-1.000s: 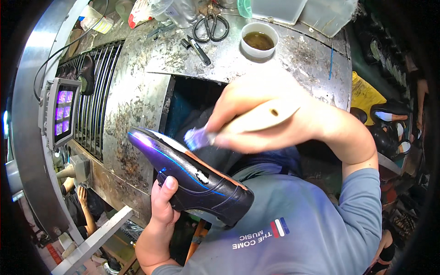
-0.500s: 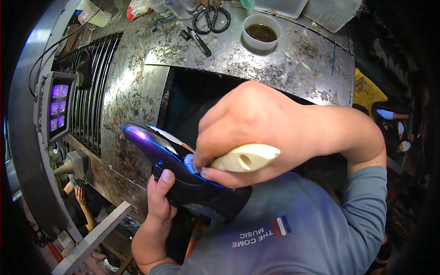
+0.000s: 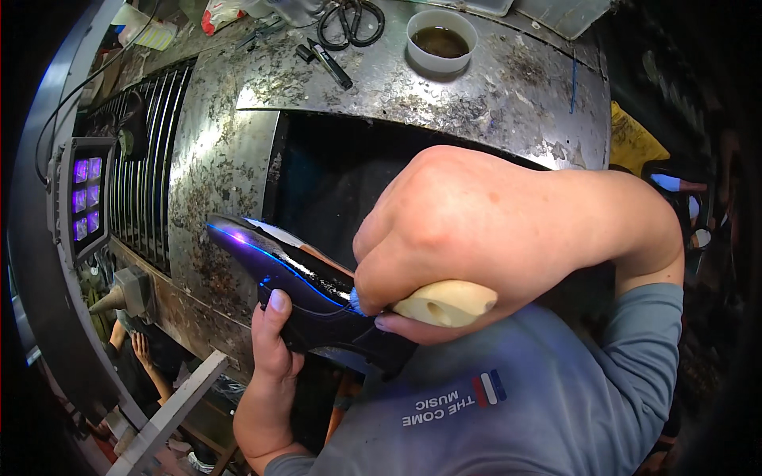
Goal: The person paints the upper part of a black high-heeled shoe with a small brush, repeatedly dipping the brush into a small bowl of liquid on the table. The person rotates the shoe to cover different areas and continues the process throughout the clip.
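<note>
A dark pointed shoe is held tilted, its toe to the upper left and its heel end toward my body. My left hand grips it from below, thumb up along its side. In my closed right hand is a brush with a cream-coloured handle that has a hole in it. The brush's bluish bristles touch the shoe along its edge, near its middle. A blue-violet line of light runs along that edge, and a wet-looking sheen shows beside it. My right hand hides the heel end's upper surface.
A white tub of brown liquid stands on the stained metal bench. Black scissors and a marker pen lie nearby. A dark opening lies beyond the shoe. At left are a violet lamp and a metal grille.
My right hand has slid the brush right along the shoe's edge, toward the heel end. More of the glossy strip shows behind it. My left hand keeps its grip; the whole view has shifted slightly.
</note>
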The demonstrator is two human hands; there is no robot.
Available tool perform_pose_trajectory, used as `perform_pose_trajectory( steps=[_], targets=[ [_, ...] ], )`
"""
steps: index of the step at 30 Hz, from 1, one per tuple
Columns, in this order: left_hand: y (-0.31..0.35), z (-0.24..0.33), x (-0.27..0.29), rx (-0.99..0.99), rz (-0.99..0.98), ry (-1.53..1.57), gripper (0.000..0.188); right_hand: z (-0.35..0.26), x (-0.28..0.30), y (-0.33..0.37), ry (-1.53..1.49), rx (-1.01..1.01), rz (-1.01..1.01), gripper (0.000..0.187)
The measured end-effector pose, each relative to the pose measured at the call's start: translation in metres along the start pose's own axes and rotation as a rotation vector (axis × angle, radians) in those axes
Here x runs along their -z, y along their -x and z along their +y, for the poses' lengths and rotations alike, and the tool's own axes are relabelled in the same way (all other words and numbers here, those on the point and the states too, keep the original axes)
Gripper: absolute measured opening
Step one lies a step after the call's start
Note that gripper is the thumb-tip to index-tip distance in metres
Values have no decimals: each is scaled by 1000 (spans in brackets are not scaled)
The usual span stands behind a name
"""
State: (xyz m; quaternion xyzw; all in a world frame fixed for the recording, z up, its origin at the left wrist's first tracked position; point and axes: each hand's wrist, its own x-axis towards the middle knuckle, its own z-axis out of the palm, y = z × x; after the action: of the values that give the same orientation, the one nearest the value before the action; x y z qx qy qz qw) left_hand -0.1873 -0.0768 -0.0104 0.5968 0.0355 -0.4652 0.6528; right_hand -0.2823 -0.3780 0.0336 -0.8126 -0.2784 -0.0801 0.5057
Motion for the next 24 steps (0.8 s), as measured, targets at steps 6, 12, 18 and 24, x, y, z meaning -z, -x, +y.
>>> perform_pose_trajectory(
  steps=[6, 12, 18, 24],
  targets=[
    [-5, -10, 7, -32, -5, 77, 64, -3, 4, 6, -12, -33, -2, 10],
    [-11, -24, 15, -42, -17, 224, 68, -10, 11, 8, 8, -34, 25, 9],
    [-18, -42, 17, -12, -73, 451, 67, -16, 12, 9, 19, 40, 126, 9],
    [-23, -51, 1, 7, -95, 594, 71, -16, 13, 9, 58, 75, 146, 13]
  ],
)
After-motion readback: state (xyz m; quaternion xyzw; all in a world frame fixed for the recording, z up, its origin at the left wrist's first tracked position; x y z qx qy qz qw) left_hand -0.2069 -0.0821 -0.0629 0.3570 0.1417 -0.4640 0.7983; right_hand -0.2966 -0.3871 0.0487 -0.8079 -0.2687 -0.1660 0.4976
